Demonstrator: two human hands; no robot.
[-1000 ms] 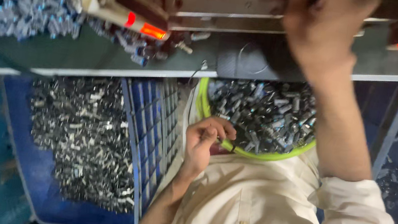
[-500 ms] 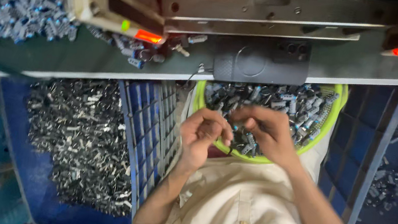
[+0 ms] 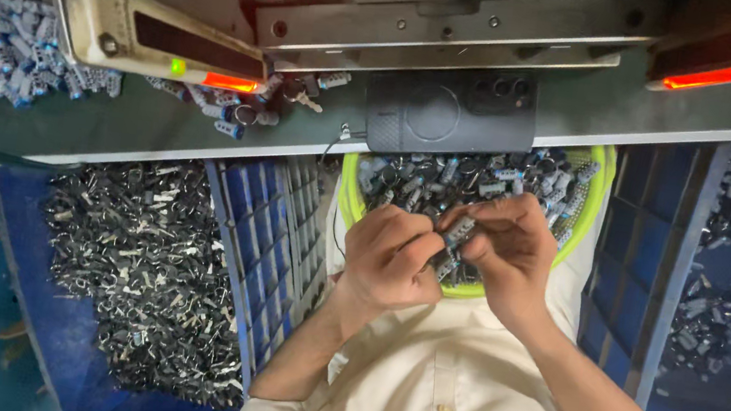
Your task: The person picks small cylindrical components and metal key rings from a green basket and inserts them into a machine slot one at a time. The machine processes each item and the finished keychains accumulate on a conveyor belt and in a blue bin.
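Left hand point(image 3: 391, 260) and right hand point(image 3: 509, 251) meeting over lap, both pinching a small cluster of cylindrical capacitors point(image 3: 452, 244), kept above the yellow-green bowl point(image 3: 595, 211) of more. Blue crate point(image 3: 273, 241) alongside; dark phone point(image 3: 451, 112) on table point(image 3: 161, 129).

Even, moderately bright light, soft shadows. Red indicator lamp point(image 3: 714, 75) at 1 o'clock blooms; orange lamp point(image 3: 230, 82) glows. Edges slightly soft.
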